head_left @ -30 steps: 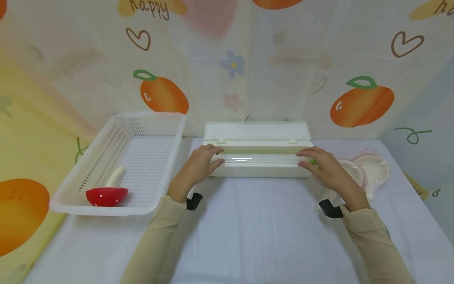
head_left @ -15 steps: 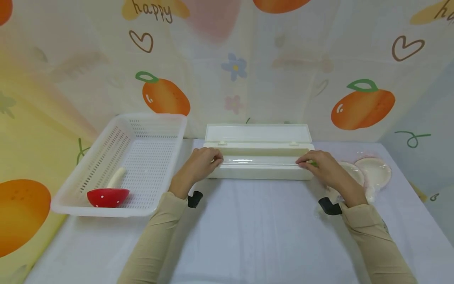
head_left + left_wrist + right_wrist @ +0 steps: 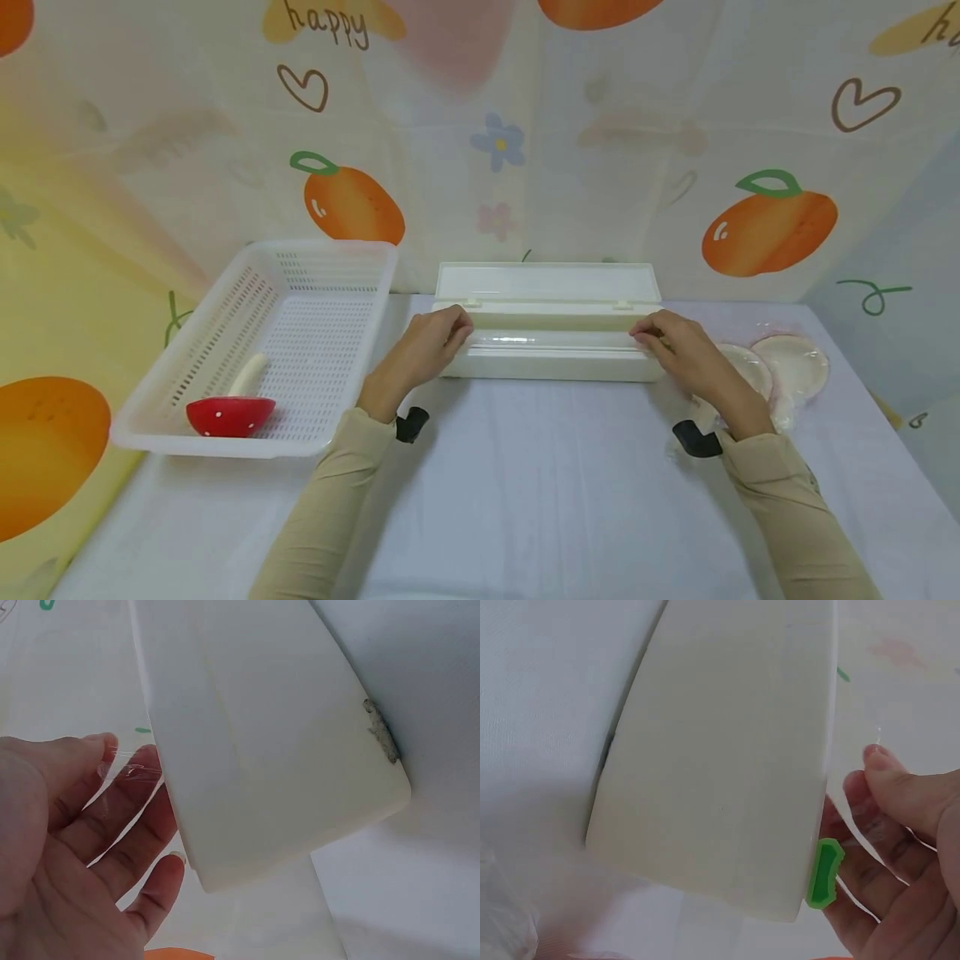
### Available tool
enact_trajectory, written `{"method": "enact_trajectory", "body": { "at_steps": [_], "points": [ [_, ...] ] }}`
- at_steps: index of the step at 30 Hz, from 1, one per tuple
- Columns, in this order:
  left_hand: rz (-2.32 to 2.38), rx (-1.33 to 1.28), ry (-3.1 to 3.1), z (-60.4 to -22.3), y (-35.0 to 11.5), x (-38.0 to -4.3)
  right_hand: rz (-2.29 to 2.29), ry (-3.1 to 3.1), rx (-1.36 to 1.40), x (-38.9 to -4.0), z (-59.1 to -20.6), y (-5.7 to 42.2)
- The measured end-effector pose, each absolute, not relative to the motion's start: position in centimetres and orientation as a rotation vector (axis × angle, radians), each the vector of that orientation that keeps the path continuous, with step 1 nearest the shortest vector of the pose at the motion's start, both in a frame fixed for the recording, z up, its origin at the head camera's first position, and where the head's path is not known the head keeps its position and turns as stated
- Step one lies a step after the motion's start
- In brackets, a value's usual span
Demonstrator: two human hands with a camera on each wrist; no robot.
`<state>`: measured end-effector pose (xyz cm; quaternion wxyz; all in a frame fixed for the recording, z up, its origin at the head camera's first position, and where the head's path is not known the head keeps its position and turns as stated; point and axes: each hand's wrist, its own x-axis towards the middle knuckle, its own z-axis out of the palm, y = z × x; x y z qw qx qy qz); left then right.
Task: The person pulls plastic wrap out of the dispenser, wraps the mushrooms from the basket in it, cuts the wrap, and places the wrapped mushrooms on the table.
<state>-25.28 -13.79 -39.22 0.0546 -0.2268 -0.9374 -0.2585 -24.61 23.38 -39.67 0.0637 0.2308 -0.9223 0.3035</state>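
Note:
A long white cling film dispenser (image 3: 555, 367) stands at the back of the table, its lid (image 3: 547, 283) raised and leaning back. Clear, glossy cling film (image 3: 517, 338) stretches across the top of it. At the left end, my left hand (image 3: 423, 354) pinches the film's edge; crinkled film (image 3: 139, 771) shows by its thumb and fingers in the left wrist view. My right hand (image 3: 693, 358) pinches the film at the other end, though the film there is faint. Beside that hand's fingers, a green slide cutter (image 3: 825, 874) sticks out from the dispenser's edge.
On the left stands a white perforated basket (image 3: 300, 446) holding a red, white-dotted, mushroom-like piece (image 3: 230, 416) with a pale stem. Cream dishes (image 3: 791, 367) in clear wrapping lie at the right. A fruit-patterned curtain (image 3: 435, 125) hangs close behind the dispenser.
Both hands were spread over the dispenser's ends; their thumbs and fingers have closed on the film and lifted slightly. The lid and basket stay put.

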Motion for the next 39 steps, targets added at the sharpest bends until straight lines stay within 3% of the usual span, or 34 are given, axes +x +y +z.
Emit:
{"method": "enact_trajectory", "body": {
  "at_steps": [21,39],
  "points": [
    [-0.901,-0.566,-2.808,-38.7,-13.9,-25.5,0.810,-2.620,0.701,-24.6,-39.3,23.3],
    [-1.115,-0.588,-2.586,-37.5,-14.0,-25.0,0.977,-2.482,0.676,-24.0,-38.0,23.7]
  ]
}}
